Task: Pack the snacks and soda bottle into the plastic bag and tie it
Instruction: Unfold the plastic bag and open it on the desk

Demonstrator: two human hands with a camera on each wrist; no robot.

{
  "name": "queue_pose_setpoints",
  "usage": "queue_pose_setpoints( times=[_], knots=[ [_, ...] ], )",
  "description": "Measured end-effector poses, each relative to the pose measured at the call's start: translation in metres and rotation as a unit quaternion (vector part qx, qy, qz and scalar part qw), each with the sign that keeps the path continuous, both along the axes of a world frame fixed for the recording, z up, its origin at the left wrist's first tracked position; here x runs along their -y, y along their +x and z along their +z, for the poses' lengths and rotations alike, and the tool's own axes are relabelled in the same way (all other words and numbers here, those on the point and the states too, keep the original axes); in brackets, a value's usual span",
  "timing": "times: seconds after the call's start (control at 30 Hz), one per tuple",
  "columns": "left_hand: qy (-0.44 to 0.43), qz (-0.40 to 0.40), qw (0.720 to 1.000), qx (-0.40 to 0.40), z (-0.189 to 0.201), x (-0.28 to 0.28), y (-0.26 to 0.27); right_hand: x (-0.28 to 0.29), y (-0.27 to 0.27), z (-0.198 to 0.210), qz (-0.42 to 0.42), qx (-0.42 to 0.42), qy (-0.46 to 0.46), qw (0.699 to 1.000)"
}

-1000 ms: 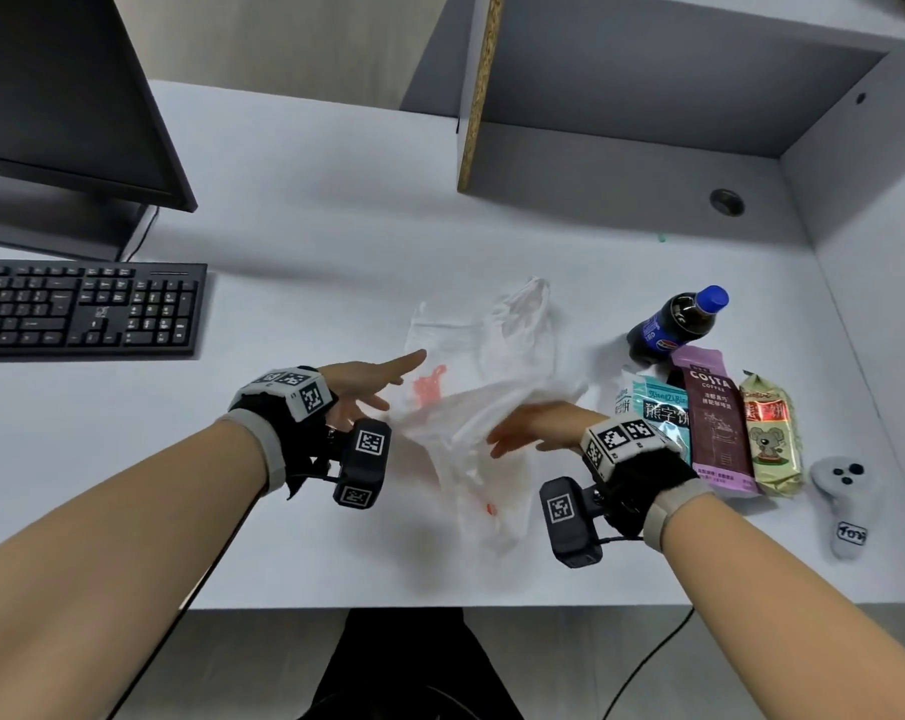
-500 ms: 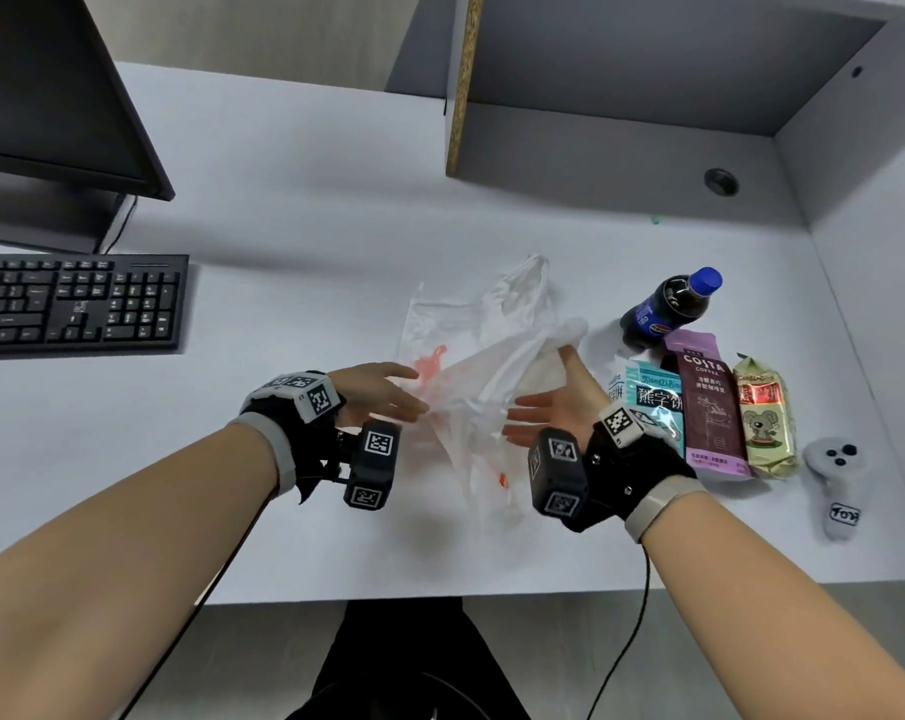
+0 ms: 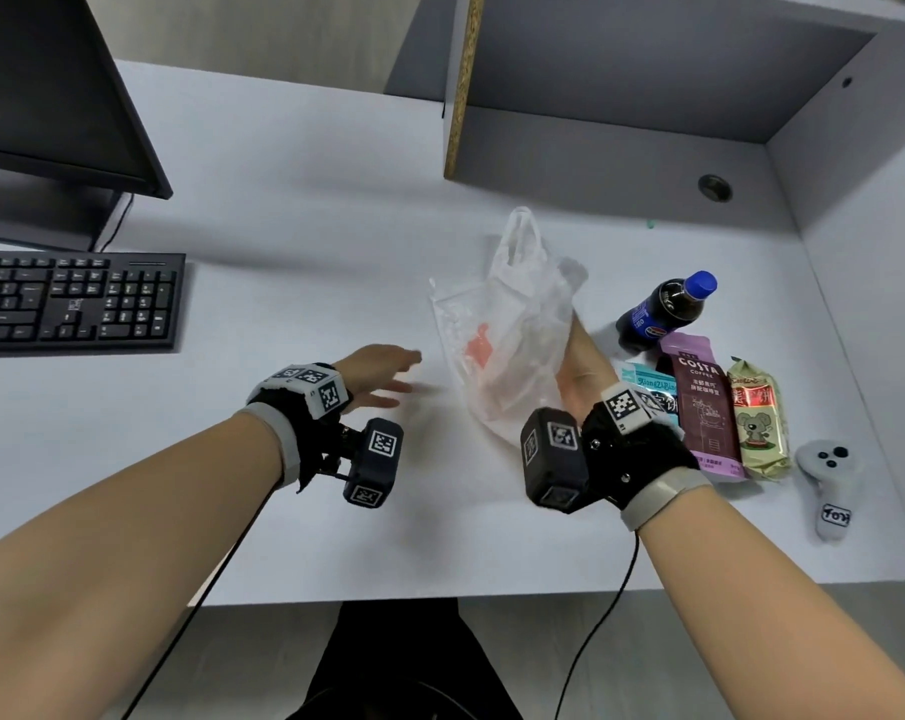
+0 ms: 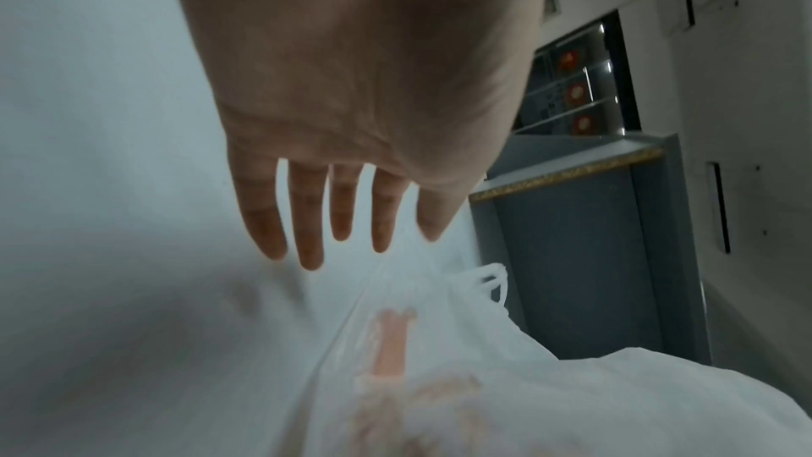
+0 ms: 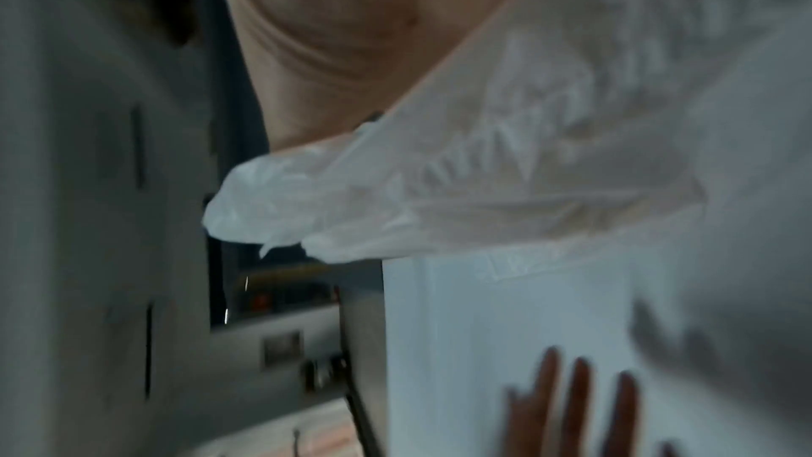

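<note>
Plastic bag (image 3: 507,345) at frame centre, lifted by right hand (image 3: 577,366), whose fingers are inside it, grip unclear. Left hand (image 3: 377,374) flat, fingers spread, left of bag. Soda bottle (image 3: 666,309) and snacks (image 3: 710,407) at right.

Open desk on the left, a crowded strip on the right.

Between the keyboard (image 3: 73,301) and the plastic bag (image 3: 507,335) the desk (image 3: 294,210) lies bare, and the left hand (image 3: 375,374) hangs there with its fingers spread, just clear of the bag. The right hand (image 3: 577,366) is up inside the bag, lifting it off the desk. Toward the right edge it's tight: soda bottle (image 3: 663,311), teal packet (image 3: 647,389), purple coffee packet (image 3: 702,407) and green snack bar (image 3: 757,418) packed side by side, a grey controller (image 3: 827,478) just beyond. At the back left corner the monitor (image 3: 50,90) blocks the way; the shelf panel (image 3: 460,85) walls the back.
</note>
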State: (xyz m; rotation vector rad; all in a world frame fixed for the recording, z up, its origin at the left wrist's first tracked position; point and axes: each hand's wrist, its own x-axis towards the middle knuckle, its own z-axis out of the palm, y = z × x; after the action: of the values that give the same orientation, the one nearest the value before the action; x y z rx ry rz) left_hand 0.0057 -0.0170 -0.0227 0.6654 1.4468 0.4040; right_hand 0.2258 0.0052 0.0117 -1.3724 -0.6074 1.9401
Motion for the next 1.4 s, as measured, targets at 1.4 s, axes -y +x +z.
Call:
queue_pose_setpoints(
  times=[1.4],
  knots=[
    [0.131,0.071,0.985,-0.082,0.01,-0.03,-0.06,-0.042,-0.035,-0.018,0.24,0.508,0.148,0.814]
  ],
)
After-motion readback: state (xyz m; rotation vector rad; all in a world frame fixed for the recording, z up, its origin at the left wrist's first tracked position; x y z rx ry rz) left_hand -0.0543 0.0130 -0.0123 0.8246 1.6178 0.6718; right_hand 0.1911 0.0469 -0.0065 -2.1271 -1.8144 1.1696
